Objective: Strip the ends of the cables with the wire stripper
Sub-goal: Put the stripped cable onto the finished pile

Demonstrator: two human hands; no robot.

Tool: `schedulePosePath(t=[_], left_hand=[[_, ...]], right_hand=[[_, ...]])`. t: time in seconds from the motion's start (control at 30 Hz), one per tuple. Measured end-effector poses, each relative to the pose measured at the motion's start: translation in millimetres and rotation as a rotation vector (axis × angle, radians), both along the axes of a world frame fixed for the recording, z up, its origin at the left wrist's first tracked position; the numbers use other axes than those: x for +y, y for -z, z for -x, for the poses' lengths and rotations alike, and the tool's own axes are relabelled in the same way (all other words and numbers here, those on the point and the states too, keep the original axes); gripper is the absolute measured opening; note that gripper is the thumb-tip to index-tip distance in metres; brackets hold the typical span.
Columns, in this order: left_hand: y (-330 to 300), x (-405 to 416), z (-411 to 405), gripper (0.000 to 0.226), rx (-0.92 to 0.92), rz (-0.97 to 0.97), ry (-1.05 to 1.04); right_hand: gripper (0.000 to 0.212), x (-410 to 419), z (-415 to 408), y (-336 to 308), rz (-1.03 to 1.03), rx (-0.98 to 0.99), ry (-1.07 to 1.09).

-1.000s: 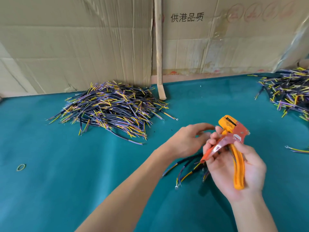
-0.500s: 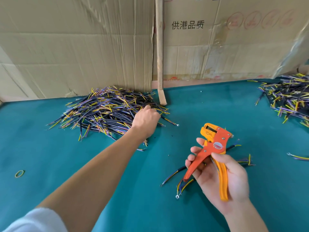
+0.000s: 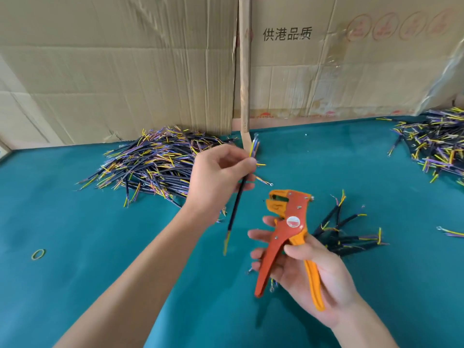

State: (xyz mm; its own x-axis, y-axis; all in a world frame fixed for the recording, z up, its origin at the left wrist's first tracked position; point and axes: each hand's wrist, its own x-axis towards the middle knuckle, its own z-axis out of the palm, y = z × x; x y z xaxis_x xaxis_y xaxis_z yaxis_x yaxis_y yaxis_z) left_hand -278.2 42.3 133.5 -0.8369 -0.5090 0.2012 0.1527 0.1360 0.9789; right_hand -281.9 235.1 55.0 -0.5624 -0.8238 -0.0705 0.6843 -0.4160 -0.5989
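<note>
My left hand (image 3: 216, 179) pinches one black cable (image 3: 236, 204) above the teal table, its coloured wire ends sticking out above and below the fingers. In my right hand (image 3: 306, 270) lies the orange and yellow wire stripper (image 3: 288, 229), jaws pointing up and away, handles spread apart. The cable hangs a short way left of the stripper's jaws, not touching them. A big pile of black cables (image 3: 155, 167) with yellow and purple ends lies behind my left hand. A small bunch of cables (image 3: 346, 234) rests on the table behind the stripper.
The teal table (image 3: 75, 222) is backed by cardboard sheets (image 3: 125, 71) and an upright wooden stick (image 3: 244, 71). Another cable pile (image 3: 437, 144) sits at the far right. A green rubber band (image 3: 38, 254) lies at the left, and a loose cable (image 3: 450, 232) near the right edge.
My left hand has come back from the big pile holding one cable and lifted it toward the stripper. The right hand with the stripper has stayed roughly in place.
</note>
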Motion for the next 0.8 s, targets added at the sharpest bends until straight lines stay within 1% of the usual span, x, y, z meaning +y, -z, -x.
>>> schedulePosePath(t=[0.1,0.17,0.2,0.23,0.3,0.4,0.43,0.5,0.57,0.67,0.7,0.73,0.77,0.8], left_hand=[[8,-6,-18,0.008,-0.051,-0.228,-0.041],[17,-11,-27,0.012,-0.1,-0.379,-0.076],[21,-13,-31,0.014,-0.118,-0.444,-0.096],[26,-15,-35,0.016,-0.125,-0.496,-0.119],[35,-15,-41,0.02,-0.113,-0.568,-0.17],[48,-6,-44,0.02,-0.055,-0.603,-0.24],[53,-4,-44,0.02,-0.04,-0.598,-0.263],[62,-2,-46,0.019,-0.014,-0.575,-0.307],[71,-3,-52,0.018,-0.008,-0.556,-0.347],[82,-9,-64,0.019,-0.029,-0.576,-0.425],[86,-11,-69,0.02,-0.061,-0.538,-0.453],[91,-12,-75,0.023,-0.11,-0.429,-0.507],[96,-12,-81,0.029,-0.178,-0.22,-0.599],[99,-11,-86,0.039,-0.217,0.04,-0.707]], right_hand=[[0.068,-6,-5,4,-0.143,0.008,0.03],[0.062,-10,-3,8,-0.305,0.065,0.122],[0.058,-10,-1,10,-0.362,0.084,0.168],[0.054,-10,1,11,-0.377,0.078,0.203],[0.059,-7,4,11,-0.315,0.03,0.212],[0.076,-4,3,8,-0.097,-0.051,0.112],[0.076,-4,2,6,-0.048,-0.05,0.085],[0.07,-4,1,4,-0.011,-0.02,0.061],[0.072,-3,1,2,0.014,-0.014,0.066],[0.073,-3,3,-5,0.054,-0.047,0.062],[0.072,-4,3,-7,0.058,-0.048,0.052],[0.071,-6,3,-9,0.053,-0.037,0.037],[0.071,-10,3,-10,0.045,-0.023,0.02],[0.07,-15,4,-13,0.041,-0.007,-0.001]])
